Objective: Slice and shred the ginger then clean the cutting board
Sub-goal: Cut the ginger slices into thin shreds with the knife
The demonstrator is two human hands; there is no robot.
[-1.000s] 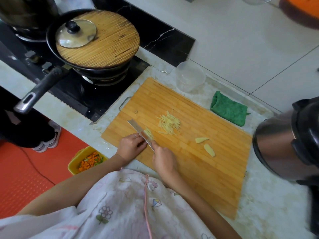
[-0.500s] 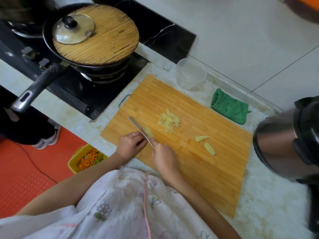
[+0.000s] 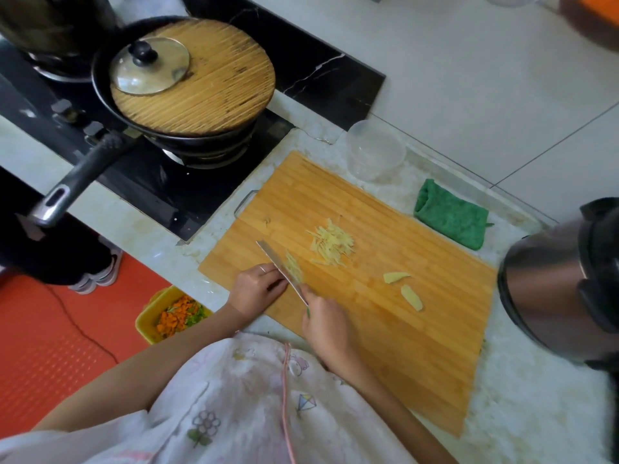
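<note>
Change over last second: slight. Knife (image 3: 278,264) clamped in right hand (image 3: 326,324) fingers, chopping at 9 o'clock edge of cutting board (image 3: 418,363); left hand (image 3: 256,289) fingers against its flank, grip hidden. Pile of ginger shreds (image 3: 331,242) at 1 o'clock unmoved; two slices (image 3: 411,297) at 3 o'clock uncut. Shredding unfinished.

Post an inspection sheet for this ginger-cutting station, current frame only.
Surface: bamboo cutting board on a pale stone counter, beside a gas hob.
Job's things: shredded ginger pile mid-board; two ginger slices apart to its right; fresh shreds against the knife blade.
Clutter: green cloth, clear plastic container, steel pot, covered frying pan.
Hands: right hand grips the knife; left hand, fingers lie beside the blade, what they hold is hidden.
Cables: thin dark cord on the red floor mat.
Surroundings: yellow bin of vegetable scraps; another person's shoes.
</note>
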